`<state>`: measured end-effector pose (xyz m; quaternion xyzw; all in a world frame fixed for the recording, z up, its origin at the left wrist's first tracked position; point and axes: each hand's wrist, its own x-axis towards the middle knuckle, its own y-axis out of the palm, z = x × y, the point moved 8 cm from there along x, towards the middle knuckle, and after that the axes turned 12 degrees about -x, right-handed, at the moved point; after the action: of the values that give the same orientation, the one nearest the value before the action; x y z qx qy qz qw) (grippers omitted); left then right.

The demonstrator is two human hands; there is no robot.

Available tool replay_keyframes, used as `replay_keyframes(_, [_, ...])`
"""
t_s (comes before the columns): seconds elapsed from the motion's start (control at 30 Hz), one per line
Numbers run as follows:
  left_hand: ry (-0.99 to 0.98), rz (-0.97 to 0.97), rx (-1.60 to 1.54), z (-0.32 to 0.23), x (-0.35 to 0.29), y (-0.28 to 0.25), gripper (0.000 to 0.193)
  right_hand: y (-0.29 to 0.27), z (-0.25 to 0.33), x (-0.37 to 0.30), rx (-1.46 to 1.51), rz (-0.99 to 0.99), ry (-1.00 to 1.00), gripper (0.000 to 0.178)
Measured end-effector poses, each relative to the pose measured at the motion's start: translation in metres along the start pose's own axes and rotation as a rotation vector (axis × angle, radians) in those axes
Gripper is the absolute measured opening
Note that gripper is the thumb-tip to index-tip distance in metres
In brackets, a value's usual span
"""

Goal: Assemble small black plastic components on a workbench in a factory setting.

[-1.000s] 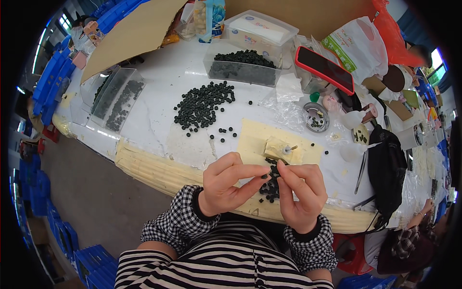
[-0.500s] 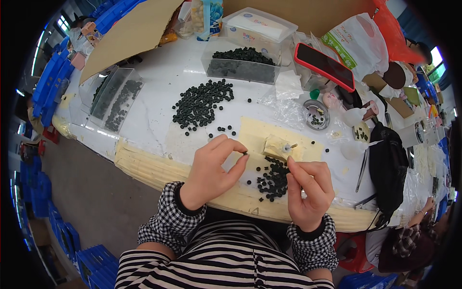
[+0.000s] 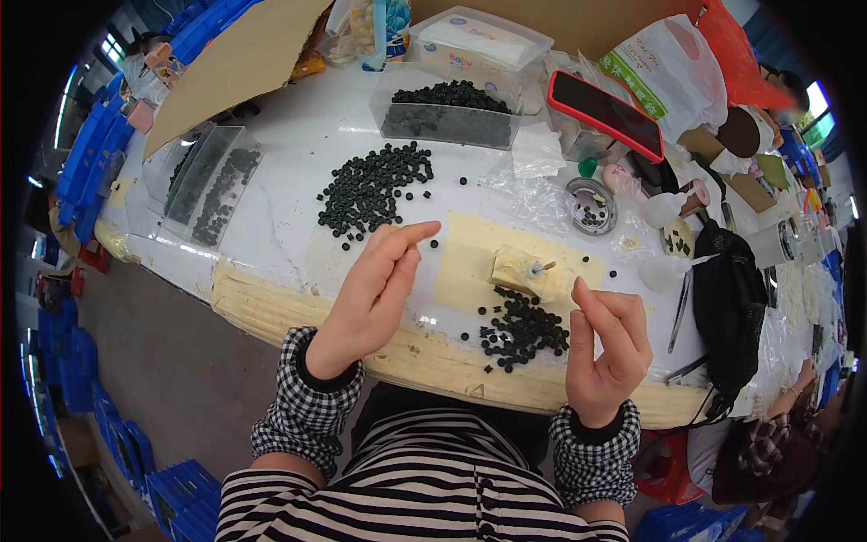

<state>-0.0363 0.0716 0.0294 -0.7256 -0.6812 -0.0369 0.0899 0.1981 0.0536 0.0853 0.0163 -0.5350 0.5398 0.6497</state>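
My left hand [image 3: 368, 294] is over the near edge of a heap of small black round pieces [image 3: 370, 188]. Its fingers are stretched out, thumb alongside, and nothing shows in them. My right hand [image 3: 610, 348] hovers right of a smaller black heap [image 3: 522, 332], fingers curled toward the thumb. Whatever it may hold is hidden or too small to make out. Between the hands, a block wrapped in cream tape [image 3: 517, 273] sits on a cream sheet [image 3: 462, 271]. A thin metal pin [image 3: 544, 268] sticks out of the block.
Clear bins of black pieces stand behind [image 3: 447, 117] and at the left [image 3: 209, 185]. A red-cased phone [image 3: 607, 113] leans at the back right near a round metal dish [image 3: 591, 208]. Tweezers [image 3: 679, 312] and a black bag [image 3: 727, 307] lie right. Padding lines the front edge [image 3: 271, 303].
My left hand has moved left and up; the small black piece at its fingertips no longer shows. My right hand has drawn right, away from the block and the smaller heap.
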Motion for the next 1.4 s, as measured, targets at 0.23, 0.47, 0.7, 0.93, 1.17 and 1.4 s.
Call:
replay_keyframes(0.23, [-0.458,0.049,-1.122,0.024,-0.011,0.053,0.031,0.004,0.006,0.001,0.012,0.028,-0.022,0.036])
replay_keyframes(0.47, [-0.531,0.219,-1.488,0.029,-0.02,0.079,0.03,0.004,0.007,0.006,-0.012,0.039,-0.011,0.034])
replay_keyframes(0.7, [-0.589,0.148,-1.368,0.027,-0.017,0.08,0.03,0.008,-0.009,0.022,-0.105,0.124,0.053,0.026])
replay_keyframes(0.93, [-0.522,0.14,-1.325,0.033,-0.014,0.079,0.031,0.028,-0.022,0.027,-0.073,0.252,0.147,0.018])
replay_keyframes(1.17, [-0.441,0.126,-1.205,0.029,-0.011,0.075,0.03,0.034,-0.023,0.024,-0.063,0.258,0.122,0.014])
replay_keyframes(1.4, [-0.409,0.154,-1.258,0.031,-0.012,0.075,0.027,0.0,-0.01,0.029,0.041,0.04,0.155,0.012])
